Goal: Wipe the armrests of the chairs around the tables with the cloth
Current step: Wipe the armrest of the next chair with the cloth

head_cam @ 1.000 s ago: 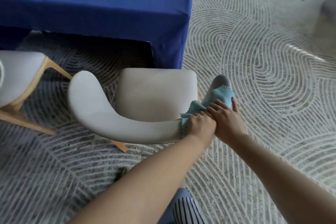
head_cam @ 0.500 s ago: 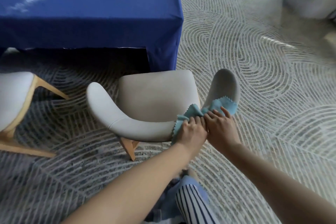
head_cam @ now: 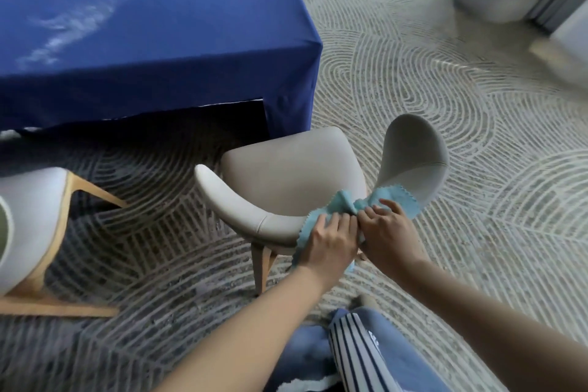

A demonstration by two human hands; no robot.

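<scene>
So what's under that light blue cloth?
The light blue zigzag-edged cloth lies over the curved back of the beige padded chair, held by the left hand and right hand. The stretch of padding directly beneath is covered.
</scene>
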